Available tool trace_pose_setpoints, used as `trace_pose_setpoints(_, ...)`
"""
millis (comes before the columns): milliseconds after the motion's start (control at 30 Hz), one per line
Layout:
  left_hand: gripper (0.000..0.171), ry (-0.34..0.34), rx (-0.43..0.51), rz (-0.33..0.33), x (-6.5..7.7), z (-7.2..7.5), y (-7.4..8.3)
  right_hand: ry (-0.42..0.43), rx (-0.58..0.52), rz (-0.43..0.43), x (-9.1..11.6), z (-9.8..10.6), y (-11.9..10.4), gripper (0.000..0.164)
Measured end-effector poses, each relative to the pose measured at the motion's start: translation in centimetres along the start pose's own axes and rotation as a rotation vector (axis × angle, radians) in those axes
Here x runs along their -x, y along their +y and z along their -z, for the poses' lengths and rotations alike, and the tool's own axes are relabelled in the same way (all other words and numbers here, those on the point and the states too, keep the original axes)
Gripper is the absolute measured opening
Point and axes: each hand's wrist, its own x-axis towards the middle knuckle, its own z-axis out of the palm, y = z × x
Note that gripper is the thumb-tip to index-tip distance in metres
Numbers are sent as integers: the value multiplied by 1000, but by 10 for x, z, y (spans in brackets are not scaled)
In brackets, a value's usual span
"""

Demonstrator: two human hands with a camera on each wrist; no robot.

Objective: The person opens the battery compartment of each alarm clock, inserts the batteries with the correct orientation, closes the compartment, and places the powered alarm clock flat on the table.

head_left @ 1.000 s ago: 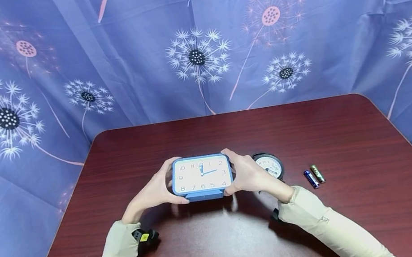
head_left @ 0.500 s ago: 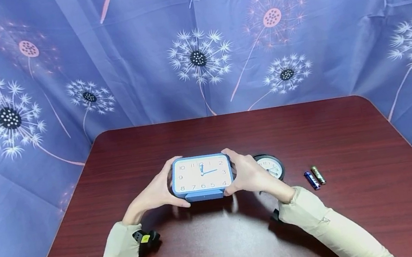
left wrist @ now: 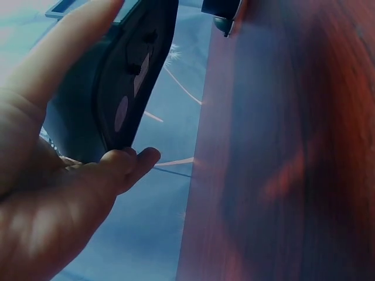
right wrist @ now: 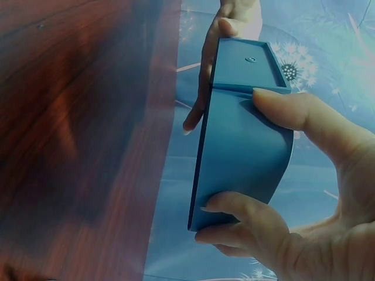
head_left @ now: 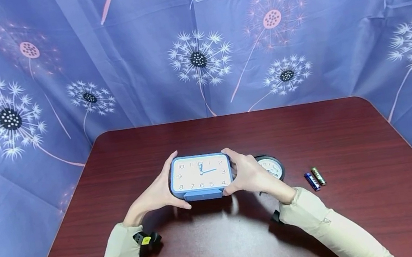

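Observation:
A blue rectangular alarm clock (head_left: 200, 177) with a white dial is held up off the table, its face toward the head camera. My left hand (head_left: 153, 194) grips its left end, thumb low and fingers along the far side. On the right end, my right hand (head_left: 251, 177) holds it between thumb and fingers. The right wrist view shows the clock's plain blue side (right wrist: 243, 146), with thumb and fingertips pressed on it. Its dark back (left wrist: 132, 76), with small knobs, appears in the left wrist view.
A black round clock (head_left: 273, 166) sits on the table, partly behind my right hand. Further right lie a blue battery (head_left: 312, 181) and a green battery (head_left: 318, 176), side by side. The dark red table (head_left: 199, 136) ends at a blue patterned curtain (head_left: 138, 67).
The alarm clock has shifted and tilted very slightly to the left. My left fingertips now reach a little higher past its top corner. The round clock and batteries stay put.

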Motion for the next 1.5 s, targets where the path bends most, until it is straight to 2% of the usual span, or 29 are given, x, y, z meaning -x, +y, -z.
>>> trace_pose_setpoints(267,132,5,-41,-33,-2,1,1,-27,-85,-5,0,3,0,107)
trace_pose_setpoints(400,131,14,-47,-18,-2,1,0,-32,-82,-1,-1,3,1,103)
trace_pose_setpoints(500,130,8,5,-16,-2,1,0,-34,-83,-6,-1,2,2,104)
trace_pose_setpoints(700,127,-16,165,-23,-2,1,0,-47,-132,-23,-1,3,3,110)
trace_pose_setpoints(1100,121,22,273,-15,2,0,2,-49,-172,-19,0,3,1,110)
trace_pose_setpoints(1333,119,8,355,-41,2,0,2,-47,-188,-19,1,4,1,110)
trace_pose_setpoints(1500,119,4,417,-55,1,-2,-2,-48,-199,-17,1,4,1,103)
